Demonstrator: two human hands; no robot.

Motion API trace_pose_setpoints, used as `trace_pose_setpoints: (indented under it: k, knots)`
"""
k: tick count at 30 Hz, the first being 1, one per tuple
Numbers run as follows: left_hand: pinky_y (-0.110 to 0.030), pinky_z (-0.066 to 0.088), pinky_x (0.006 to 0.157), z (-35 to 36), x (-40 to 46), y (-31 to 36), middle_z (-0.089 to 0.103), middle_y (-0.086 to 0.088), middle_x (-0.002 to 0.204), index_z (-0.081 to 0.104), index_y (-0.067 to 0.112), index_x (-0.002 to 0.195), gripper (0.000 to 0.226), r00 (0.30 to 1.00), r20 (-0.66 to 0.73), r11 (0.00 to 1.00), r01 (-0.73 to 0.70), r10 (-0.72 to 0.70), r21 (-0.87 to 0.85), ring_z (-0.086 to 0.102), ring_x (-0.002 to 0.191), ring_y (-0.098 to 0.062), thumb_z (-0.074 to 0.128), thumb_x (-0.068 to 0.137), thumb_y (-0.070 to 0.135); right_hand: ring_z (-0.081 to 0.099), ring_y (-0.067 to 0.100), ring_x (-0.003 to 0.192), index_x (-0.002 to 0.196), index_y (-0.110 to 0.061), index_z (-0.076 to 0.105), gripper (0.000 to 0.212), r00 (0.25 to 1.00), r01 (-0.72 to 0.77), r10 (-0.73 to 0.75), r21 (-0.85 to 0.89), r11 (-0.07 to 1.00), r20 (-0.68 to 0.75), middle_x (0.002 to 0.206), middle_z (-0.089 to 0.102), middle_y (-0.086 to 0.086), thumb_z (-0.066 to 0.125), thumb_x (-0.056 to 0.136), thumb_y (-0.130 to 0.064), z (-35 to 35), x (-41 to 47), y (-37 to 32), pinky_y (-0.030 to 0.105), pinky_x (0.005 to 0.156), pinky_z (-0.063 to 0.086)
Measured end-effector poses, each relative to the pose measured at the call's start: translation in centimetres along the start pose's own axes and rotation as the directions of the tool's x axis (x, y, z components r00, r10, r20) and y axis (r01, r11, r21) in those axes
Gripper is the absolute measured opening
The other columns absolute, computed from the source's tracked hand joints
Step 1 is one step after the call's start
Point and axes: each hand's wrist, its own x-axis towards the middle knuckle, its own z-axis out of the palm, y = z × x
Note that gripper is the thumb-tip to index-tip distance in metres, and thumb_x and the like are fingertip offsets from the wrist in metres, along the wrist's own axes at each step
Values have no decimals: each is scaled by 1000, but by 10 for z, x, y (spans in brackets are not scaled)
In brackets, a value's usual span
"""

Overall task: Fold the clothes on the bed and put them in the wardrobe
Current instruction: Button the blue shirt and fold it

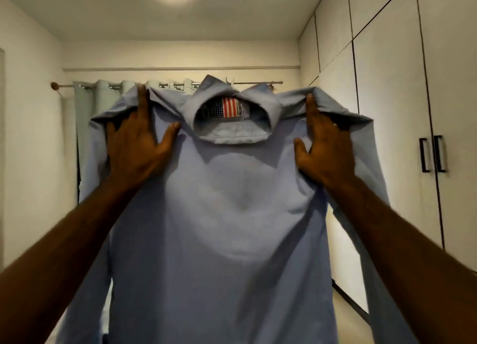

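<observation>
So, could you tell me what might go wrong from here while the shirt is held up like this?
1. The shirt hangs only from the shoulders, which the left hand and right hand pinch; a slipped grip would likely drop one side.
2. The sleeves dangle loose at both edges, so they may bunch into the fold.
3. The collar looks rumpled and could crease.

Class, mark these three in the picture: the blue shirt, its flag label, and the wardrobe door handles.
blue shirt (232, 227): head view, middle of its back panel.
flag label (226, 107): head view, red stripes inside the collar.
wardrobe door handles (424, 155): head view, the left black handle.
</observation>
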Motion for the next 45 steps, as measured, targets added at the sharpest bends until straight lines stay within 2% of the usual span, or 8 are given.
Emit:
trace_pose_setpoints:
  k: [9,25,27,31,36,38,41,45]
  knots:
    - [-47,20,118,49,-175,-42,32,-11,162,5,16,162,96,951,278,988,151,-138,-25,35,144,-36,45,91,66,56,42,112,162,-23,11,89,959,11,-34,84,996,280,133,57,20,58,86,-26,56,-149,20,52,103,44]
    - [-57,21,117,182,-496,-139,36,-18,158,7,11,161,91,716,640,957,260,-280,127,34,144,-35,44,90,51,48,35,129,157,-10,31,78,697,-82,-76,184,980,713,149,49,19,53,84,-25,243,-457,98,45,111,33]
    - [-55,16,119,231,-505,-157,38,-15,158,-3,19,162,94,583,738,938,264,-341,225,34,146,-33,39,88,58,49,34,131,160,-15,20,75,560,-264,51,121,957,827,150,49,18,50,92,-25,298,-468,117,42,111,36]
    - [-55,11,123,303,-536,-183,4,0,170,-11,26,160,110,23,894,866,261,-447,426,6,156,-17,23,72,84,39,33,144,161,-21,-6,91,-51,-444,212,-213,871,976,163,29,16,59,98,-35,374,-488,140,41,115,32]
    - [-58,-1,120,319,-566,-172,-7,7,169,-10,38,159,78,-54,896,882,157,-442,444,-6,156,-14,32,99,66,36,27,146,157,-32,28,63,86,-372,222,-176,912,971,160,37,3,48,99,-47,380,-527,143,52,116,32]
    - [-57,1,121,327,-568,-168,1,5,170,1,35,161,71,25,889,878,177,-457,446,-1,156,-15,33,102,60,63,33,117,126,-23,65,39,311,-288,262,-172,942,914,127,67,11,44,98,-40,381,-539,145,51,96,49]
    - [-50,6,122,342,-576,-162,12,3,169,17,31,161,64,87,911,904,193,-402,381,9,155,-16,33,104,55,65,30,74,79,-20,66,24,527,-135,304,-275,952,794,81,70,5,49,94,-30,390,-541,144,46,81,45]
    - [-52,10,122,351,-594,-166,9,4,169,21,37,159,63,-57,921,898,206,-385,388,11,155,-16,31,102,61,48,19,133,124,-33,61,34,246,-24,322,-326,945,914,143,54,-2,41,99,-44,402,-547,151,63,104,28]
